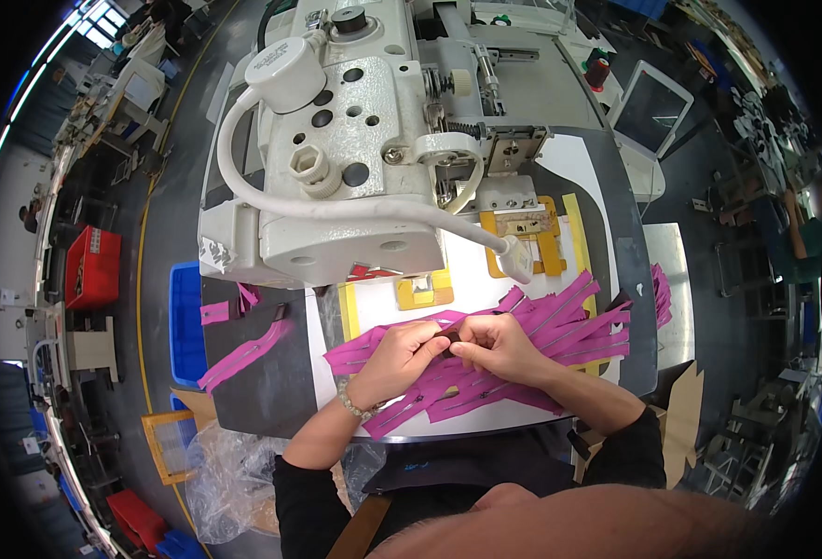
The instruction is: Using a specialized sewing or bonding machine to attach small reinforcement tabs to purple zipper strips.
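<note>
My left hand [402, 354] and my right hand [495, 345] meet over a pile of magenta zippers [565, 317]. Thumbs and fingers of both are pinched together on a small dark piece [451, 337]; whether it is joined to a zipper is hidden by my fingers. The zippers lie criss-cross beneath and around my hands on a white sheet. Farther left, a single magenta zipper [243, 356] with a dark end lies apart on the dark table. Two shorter magenta pieces [215, 312] rest behind it.
A large white sewing machine [355, 140] stands just beyond my hands, a white cable looping across its front. Yellow-framed plates [424, 290] sit below its head. A blue bin [185, 321] is beside the table's left edge, with clear plastic wrap [229, 480] below. Cardboard [683, 415] stands at right.
</note>
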Demonstrator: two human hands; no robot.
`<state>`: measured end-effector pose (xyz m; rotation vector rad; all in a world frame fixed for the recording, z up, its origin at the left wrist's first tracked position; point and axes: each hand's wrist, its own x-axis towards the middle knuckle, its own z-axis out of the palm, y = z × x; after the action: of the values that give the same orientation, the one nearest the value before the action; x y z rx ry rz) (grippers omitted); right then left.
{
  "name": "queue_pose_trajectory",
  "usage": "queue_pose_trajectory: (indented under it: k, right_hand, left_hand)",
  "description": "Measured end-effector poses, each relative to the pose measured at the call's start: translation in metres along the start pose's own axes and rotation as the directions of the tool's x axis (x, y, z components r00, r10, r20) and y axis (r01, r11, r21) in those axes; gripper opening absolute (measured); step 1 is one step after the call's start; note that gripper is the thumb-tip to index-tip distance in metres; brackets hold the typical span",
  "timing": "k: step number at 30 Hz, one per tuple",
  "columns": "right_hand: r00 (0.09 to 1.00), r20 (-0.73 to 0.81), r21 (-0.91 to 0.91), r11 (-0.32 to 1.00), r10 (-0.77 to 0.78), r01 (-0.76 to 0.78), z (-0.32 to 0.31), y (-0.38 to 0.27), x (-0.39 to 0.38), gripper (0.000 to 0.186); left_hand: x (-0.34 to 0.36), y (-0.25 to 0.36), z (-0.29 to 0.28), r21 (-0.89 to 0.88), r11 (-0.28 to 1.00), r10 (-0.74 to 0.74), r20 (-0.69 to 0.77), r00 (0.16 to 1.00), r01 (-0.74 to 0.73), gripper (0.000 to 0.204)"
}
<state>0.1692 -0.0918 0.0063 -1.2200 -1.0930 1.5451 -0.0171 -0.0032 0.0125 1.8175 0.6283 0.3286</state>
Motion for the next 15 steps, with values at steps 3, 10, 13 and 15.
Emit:
queue_pose_trajectory:
  k: [3,10,13,15]
  right_hand:
    - [1.000,0.004,0.010,1.000,-0.006,0.006,-0.0017,0.0028,0.0007,0.019]
    - [1.000,-0.006,0.019,1.000,-0.002,0.002,0.0007,0.0015,0.0009,0.019]
    - [1.000,-0.014,0.019,1.000,0.003,-0.003,0.0006,0.0039,0.0004,0.019]
    - [1.000,-0.015,0.029,1.000,-0.003,0.004,0.0016,0.0038,-0.0001,0.019]
  left_hand:
    - [0.0013,0.0018,0.0007,-0.026,1.000,-0.016,-0.009,1.000,0.016,0.020]
    - [0.0010,0.0039,0.0012,-0.086,0.996,-0.027,-0.044,0.999,0.023,0.016]
    - [0.0017,0.0055,0.0016,-0.084,0.996,-0.037,-0.035,0.999,0.034,0.016]
    - [0.0009,0.0060,0.0016,-0.075,0.997,-0.026,-0.039,0.999,0.023,0.016]
